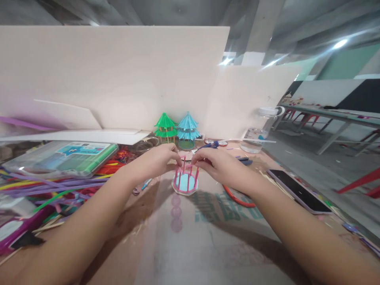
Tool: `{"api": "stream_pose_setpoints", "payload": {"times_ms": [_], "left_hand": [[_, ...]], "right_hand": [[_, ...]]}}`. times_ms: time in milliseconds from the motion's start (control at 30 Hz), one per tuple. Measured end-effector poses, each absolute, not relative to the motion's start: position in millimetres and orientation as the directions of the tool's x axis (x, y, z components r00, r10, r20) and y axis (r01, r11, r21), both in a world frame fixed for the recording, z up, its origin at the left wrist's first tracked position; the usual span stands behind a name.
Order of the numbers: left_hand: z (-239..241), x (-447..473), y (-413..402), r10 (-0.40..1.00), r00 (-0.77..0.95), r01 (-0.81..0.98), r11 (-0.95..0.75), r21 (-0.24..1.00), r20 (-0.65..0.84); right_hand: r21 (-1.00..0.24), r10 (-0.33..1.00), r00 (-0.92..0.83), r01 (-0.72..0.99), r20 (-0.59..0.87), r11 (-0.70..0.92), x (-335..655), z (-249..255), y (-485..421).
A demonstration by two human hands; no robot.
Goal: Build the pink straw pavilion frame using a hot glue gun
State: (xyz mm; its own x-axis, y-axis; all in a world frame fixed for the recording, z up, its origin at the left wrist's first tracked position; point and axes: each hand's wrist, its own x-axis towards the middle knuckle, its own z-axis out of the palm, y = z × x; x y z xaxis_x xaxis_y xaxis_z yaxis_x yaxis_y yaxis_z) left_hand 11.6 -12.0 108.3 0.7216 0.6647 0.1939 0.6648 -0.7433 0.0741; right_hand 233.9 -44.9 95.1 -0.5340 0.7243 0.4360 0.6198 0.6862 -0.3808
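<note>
On the table in front of me stands a small model pavilion frame [188, 183], with thin pink posts rising from a pale many-sided base with a light blue floor. My left hand [158, 160] comes in from the left, thumb and forefinger pinched at the tops of the posts. From the other side my right hand [221, 163] pinches the upper end of the frame too. The fingers partly hide the pink pieces between them. Just behind stand a finished-looking green pavilion [165, 126] and a blue pavilion [188, 128], both with tiered pointed roofs.
At left lie a clear plastic case [63, 160] and a heap of coloured chenille stems [59, 184]. To the right are blue-handled pliers [209, 146], a red curved strip [237, 198], a phone [298, 190] and a water bottle [258, 130]. White boards [118, 71] stand behind.
</note>
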Motion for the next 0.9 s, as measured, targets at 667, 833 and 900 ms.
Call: {"api": "stream_pose_setpoints", "payload": {"times_ms": [667,833,900], "left_hand": [[116,22,-23,0.67,0.723,0.678,-0.735,0.015,0.167],[114,21,-18,0.666,0.725,0.675,-0.738,0.013,0.175],[113,20,-17,0.661,0.73,0.669,-0.743,0.013,0.175]], "right_hand": [[-0.424,0.743,-0.559,0.611,0.367,0.669,232,89,-32],[-0.394,0.701,-0.596,0.58,0.391,0.713,232,86,-30],[-0.377,0.684,-0.61,0.571,0.4,0.729,232,85,-29]]}}
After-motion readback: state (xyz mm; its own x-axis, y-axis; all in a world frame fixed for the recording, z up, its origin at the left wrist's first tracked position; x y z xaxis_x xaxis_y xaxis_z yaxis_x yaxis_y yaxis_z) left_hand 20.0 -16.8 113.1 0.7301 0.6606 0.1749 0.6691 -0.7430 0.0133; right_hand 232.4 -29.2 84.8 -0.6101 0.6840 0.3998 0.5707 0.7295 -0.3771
